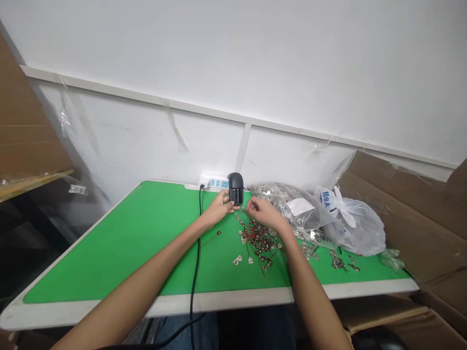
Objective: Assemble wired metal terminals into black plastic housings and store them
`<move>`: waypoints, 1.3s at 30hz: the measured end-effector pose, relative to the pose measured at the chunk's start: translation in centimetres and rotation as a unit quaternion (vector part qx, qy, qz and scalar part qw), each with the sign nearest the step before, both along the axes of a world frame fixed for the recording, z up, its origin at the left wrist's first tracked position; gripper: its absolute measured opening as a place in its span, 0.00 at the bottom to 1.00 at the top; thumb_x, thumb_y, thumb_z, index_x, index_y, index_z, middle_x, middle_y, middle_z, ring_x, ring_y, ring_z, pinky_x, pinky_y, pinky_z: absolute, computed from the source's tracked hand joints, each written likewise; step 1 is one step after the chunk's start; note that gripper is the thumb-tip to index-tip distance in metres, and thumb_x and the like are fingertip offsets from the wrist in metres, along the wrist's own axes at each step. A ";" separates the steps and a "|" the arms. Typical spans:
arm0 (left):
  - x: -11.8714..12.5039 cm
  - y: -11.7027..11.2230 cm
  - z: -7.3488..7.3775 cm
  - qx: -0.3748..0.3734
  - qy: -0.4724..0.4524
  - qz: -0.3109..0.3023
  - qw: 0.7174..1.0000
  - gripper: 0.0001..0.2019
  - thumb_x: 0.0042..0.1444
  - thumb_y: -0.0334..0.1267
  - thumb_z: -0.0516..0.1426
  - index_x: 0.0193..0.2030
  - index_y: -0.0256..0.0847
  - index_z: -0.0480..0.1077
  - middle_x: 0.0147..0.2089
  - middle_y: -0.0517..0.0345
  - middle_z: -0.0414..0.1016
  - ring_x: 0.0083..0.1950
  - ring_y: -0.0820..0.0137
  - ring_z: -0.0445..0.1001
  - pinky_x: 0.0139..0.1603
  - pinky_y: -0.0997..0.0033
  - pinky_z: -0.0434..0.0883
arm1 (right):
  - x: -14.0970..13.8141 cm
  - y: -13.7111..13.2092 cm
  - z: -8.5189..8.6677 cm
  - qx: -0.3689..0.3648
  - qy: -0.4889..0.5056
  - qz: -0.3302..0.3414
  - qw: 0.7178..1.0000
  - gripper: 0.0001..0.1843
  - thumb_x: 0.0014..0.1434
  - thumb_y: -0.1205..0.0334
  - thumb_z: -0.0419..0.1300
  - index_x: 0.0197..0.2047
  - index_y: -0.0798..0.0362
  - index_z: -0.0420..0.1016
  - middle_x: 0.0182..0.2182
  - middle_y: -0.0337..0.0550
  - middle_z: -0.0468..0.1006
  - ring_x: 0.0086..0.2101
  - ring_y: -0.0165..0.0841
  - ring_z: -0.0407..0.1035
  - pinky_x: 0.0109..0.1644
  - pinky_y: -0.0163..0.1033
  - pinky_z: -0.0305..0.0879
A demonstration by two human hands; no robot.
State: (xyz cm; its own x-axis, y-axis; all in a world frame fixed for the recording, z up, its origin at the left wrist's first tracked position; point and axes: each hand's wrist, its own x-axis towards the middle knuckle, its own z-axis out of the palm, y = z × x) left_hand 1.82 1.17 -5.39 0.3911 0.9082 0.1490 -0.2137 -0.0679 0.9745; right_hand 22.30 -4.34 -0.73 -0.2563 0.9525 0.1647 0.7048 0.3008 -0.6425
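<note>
My left hand (219, 208) grips the lower part of a black mouse-shaped plastic housing (236, 182), held upright with its open battery bay facing me. Just right of it, my right hand (260, 212) is closed in a pinch. At its fingertips is a small metal battery contact (243, 209) on a thin wire. Below both hands lies a loose pile of battery contacts (260, 239) with red wires, spread on the green mat. One wired contact (219, 233) lies apart to the left, and a few pale metal ones (237, 260) sit at the pile's near edge.
A white power strip (219, 183) stands against the wall, with a black cable (199, 243) running across the green mat (138, 233). Clear bags of metal parts (280, 197) and a tied white plastic bag (355, 226) stand at the right, beside cardboard (412, 214).
</note>
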 end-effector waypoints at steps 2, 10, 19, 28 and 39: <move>0.1 -0.1 0.0 0.006 0.000 -0.003 1.000 0.22 0.56 0.36 0.69 0.53 0.41 0.65 0.52 0.45 0.81 0.46 0.62 0.84 0.40 0.70 0.74 | -0.3 0.0 0.2 0.019 0.035 0.009 0.999 0.03 0.63 0.67 0.57 0.36 0.50 0.69 0.28 0.37 0.74 0.30 0.32 0.67 0.34 0.36 0.59; 0.8 -0.6 0.0 0.036 -0.032 -0.027 0.998 0.30 0.52 0.38 0.71 0.58 0.42 0.64 0.55 0.45 0.81 0.43 0.65 0.83 0.41 0.70 0.75 | -1.7 1.1 -0.6 0.039 0.173 -0.010 0.984 0.05 0.62 0.59 0.58 0.38 0.51 0.72 0.31 0.38 0.75 0.33 0.33 0.71 0.40 0.38 0.70; 1.3 -0.7 -0.1 0.045 -0.037 -0.023 0.998 0.31 0.52 0.39 0.71 0.58 0.42 0.63 0.55 0.46 0.80 0.43 0.67 0.81 0.42 0.69 0.75 | -1.9 1.7 -1.4 -0.062 0.366 -0.013 0.929 0.17 0.52 0.50 0.70 0.37 0.52 0.75 0.29 0.39 0.79 0.30 0.32 0.76 0.39 0.39 0.75; 2.0 -1.0 -0.6 0.067 -0.040 -0.032 0.996 0.29 0.55 0.39 0.68 0.60 0.43 0.60 0.57 0.46 0.79 0.47 0.66 0.80 0.45 0.67 0.74 | -1.4 1.7 -1.3 -0.079 0.363 -0.039 0.928 0.19 0.48 0.49 0.74 0.36 0.53 0.79 0.29 0.42 0.83 0.28 0.31 0.76 0.36 0.37 0.75; 2.0 -1.2 -0.5 0.060 -0.047 -0.024 0.997 0.28 0.55 0.40 0.67 0.59 0.45 0.60 0.56 0.48 0.79 0.47 0.67 0.79 0.45 0.68 0.73 | -1.6 1.9 -1.5 -0.081 0.354 -0.057 0.930 0.14 0.50 0.52 0.72 0.33 0.53 0.79 0.26 0.41 0.83 0.27 0.31 0.76 0.33 0.36 0.74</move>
